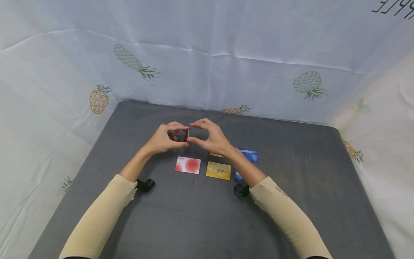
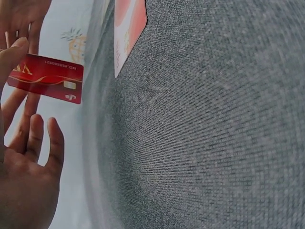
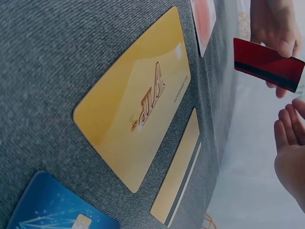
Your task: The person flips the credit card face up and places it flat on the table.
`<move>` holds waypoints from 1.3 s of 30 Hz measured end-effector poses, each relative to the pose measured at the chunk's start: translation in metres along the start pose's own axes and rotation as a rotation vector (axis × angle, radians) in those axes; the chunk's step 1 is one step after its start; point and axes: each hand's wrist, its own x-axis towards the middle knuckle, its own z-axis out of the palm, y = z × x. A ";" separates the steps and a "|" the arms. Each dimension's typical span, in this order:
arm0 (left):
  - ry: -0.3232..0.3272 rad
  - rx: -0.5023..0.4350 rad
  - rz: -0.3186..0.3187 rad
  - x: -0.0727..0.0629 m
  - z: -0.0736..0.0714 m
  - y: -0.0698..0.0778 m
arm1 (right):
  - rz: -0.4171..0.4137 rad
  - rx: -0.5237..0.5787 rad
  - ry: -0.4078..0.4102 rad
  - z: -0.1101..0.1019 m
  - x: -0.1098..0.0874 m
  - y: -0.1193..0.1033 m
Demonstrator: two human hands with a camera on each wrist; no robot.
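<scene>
Likely card-laying: my left hand (image 1: 161, 139) pinches the red card (image 2: 52, 78); whether my right hand (image 1: 215, 138) grips, I cannot tell. Next probably calls for lowering.

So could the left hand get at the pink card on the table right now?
Probably yes: the pink card lies uncovered near the left hand, though that hand seems to be pinching the red card.

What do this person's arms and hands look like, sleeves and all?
The left hand and right hand are bare. Beige sleeves stop short of the wrists; the right one bears small dark lettering. A small black device shows near each sleeve's end.
</scene>
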 end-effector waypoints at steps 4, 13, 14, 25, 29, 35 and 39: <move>-0.010 0.000 -0.006 0.000 0.000 0.000 | 0.010 0.003 -0.011 0.000 0.000 0.001; -0.026 0.006 0.008 0.003 0.001 0.001 | -0.003 0.006 -0.024 0.000 0.001 0.001; -0.028 0.003 0.010 0.003 0.001 0.002 | -0.006 0.006 -0.021 0.000 0.001 0.001; -0.014 0.027 0.018 0.000 -0.001 -0.006 | -0.016 -0.027 0.010 -0.001 0.001 -0.003; -0.006 0.043 0.016 -0.001 -0.002 -0.007 | -0.019 -0.025 0.014 -0.001 0.001 -0.004; 0.004 0.096 0.026 -0.001 -0.002 -0.007 | -0.012 -0.014 0.015 -0.001 0.000 -0.004; 0.012 0.125 0.041 -0.002 -0.003 -0.007 | -0.014 -0.017 0.015 -0.002 -0.001 -0.002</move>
